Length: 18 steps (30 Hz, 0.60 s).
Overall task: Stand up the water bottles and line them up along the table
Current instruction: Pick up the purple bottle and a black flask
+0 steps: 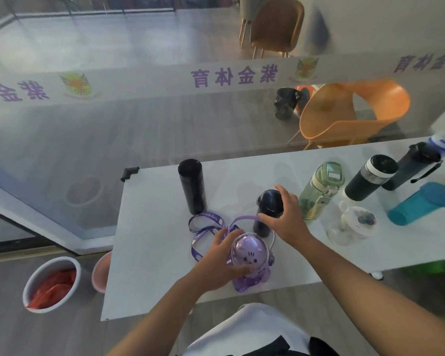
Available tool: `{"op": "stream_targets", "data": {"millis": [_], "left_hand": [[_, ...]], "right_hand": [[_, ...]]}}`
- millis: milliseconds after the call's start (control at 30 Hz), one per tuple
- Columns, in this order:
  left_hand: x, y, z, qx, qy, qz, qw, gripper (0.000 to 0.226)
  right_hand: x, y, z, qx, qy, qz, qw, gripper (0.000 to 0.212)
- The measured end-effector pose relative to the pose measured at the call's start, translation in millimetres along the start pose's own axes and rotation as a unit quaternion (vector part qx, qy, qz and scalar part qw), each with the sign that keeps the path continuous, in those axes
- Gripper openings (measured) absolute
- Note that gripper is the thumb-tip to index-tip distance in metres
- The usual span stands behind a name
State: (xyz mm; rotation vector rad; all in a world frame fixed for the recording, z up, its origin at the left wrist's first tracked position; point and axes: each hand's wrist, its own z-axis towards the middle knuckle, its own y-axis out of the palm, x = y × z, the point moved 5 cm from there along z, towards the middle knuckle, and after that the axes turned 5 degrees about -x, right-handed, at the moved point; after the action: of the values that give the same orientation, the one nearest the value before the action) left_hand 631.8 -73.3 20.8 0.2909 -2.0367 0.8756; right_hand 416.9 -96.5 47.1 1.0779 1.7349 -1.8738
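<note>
A: Head view, hands first

B: Left hand point(217, 258) grips the purple bottle point(251, 263) near the table's point(152, 253) front edge, fingers point(222, 236) curled round its domed lid; bottle upright. Its strap point(203, 227) lies looped on the table just behind. Right hand point(284, 219) is on the short dark bottle point(267, 209), fingers spread over the cap and side; it stands just behind the purple one

A: The other bottles?

B: Tall black bottle point(192, 186) upright, left of centre, apart from both hands. To the right: green bottle point(319, 191), white-banded black bottle point(370, 177), strapped black bottle point(411, 165), teal bottle point(421, 202), clear bottle point(350, 224). All appear upright, though the wide lens leans them outward

A: Beyond the table?

B: White bin point(50, 283) on the floor, left
</note>
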Motion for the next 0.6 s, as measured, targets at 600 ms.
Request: {"op": "stream_targets", "data": {"millis": [600], "left_hand": [[-69,-128,-21,0.271,-0.087,-0.133,0.949,0.088]], "right_hand": [[-134,50,-27,-0.147,-0.063,0.019,0.987,0.075]]}}
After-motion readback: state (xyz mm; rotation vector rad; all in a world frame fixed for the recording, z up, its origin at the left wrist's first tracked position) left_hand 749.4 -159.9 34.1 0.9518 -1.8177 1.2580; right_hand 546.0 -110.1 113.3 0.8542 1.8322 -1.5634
